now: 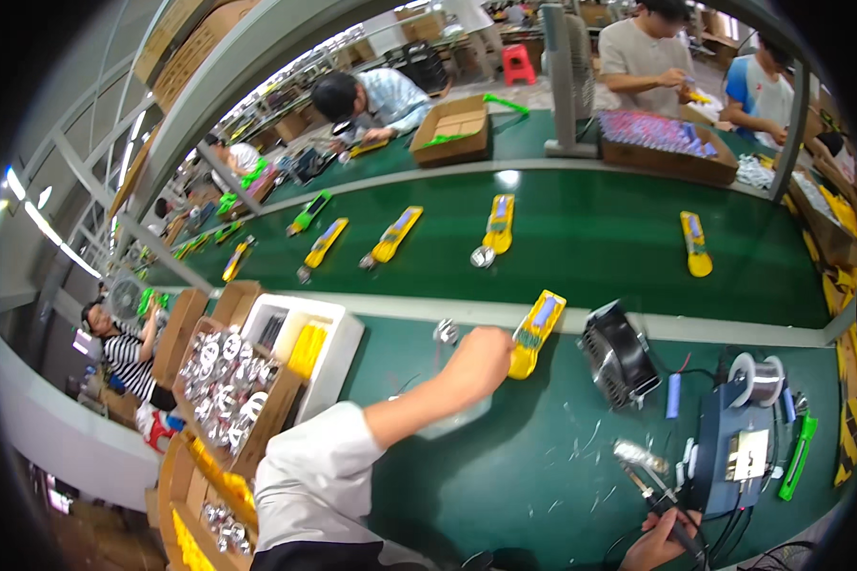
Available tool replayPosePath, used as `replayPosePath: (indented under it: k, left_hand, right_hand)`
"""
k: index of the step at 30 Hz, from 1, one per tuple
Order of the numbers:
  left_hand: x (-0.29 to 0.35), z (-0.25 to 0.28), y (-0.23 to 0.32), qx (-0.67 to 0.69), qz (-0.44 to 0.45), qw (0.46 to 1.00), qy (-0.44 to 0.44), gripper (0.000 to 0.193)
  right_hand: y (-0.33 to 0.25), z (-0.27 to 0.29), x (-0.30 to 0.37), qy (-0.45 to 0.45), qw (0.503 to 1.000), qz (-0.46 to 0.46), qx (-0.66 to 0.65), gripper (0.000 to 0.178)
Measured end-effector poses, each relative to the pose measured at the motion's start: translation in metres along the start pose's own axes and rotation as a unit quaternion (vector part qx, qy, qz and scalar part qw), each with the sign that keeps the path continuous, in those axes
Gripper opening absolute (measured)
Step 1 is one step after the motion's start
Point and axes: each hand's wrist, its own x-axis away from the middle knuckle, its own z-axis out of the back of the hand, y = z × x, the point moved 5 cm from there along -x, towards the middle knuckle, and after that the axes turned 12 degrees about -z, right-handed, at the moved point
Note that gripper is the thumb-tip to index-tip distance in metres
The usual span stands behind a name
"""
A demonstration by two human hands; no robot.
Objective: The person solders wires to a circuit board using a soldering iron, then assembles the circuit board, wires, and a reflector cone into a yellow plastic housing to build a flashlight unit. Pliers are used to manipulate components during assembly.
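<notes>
My left hand [481, 364] reaches across the green bench, its fingers closed at the left edge of a yellow plastic casing [525, 360] that holds a lavender battery cell and a small green circuit board. The fingertips are partly hidden. A shiny silver round part [446, 330] with a thin wire is just left of that hand. Low on the right, my right hand [664, 541] grips a soldering iron [665, 504] by its dark handle, with the tip pointing up and left.
A black fan [619, 354] stands right of the casing. Further right are a solder spool [758, 379], a blue soldering station [719, 447] and a green cutter [798, 457]. Boxes of silver parts [227, 381] flank my left arm. Yellow casings [397, 234] lie on the belt [590, 238]; co-workers sit beyond.
</notes>
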Motion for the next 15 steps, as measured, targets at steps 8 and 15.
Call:
replayPosePath:
  k: [8, 15]
  left_hand:
    - [0.215, -0.001, 0.072, 0.046, 0.087, 0.995, 0.033, 0.014]
    - [0.193, 0.042, 0.057, 0.173, -0.005, 0.983, -0.06, 0.013]
  right_hand:
    - [0.003, 0.012, 0.002, -0.018, 0.993, 0.096, -0.073, 0.015]
    - [0.0, 0.026, 0.009, 0.006, 0.984, 0.147, -0.103, 0.012]
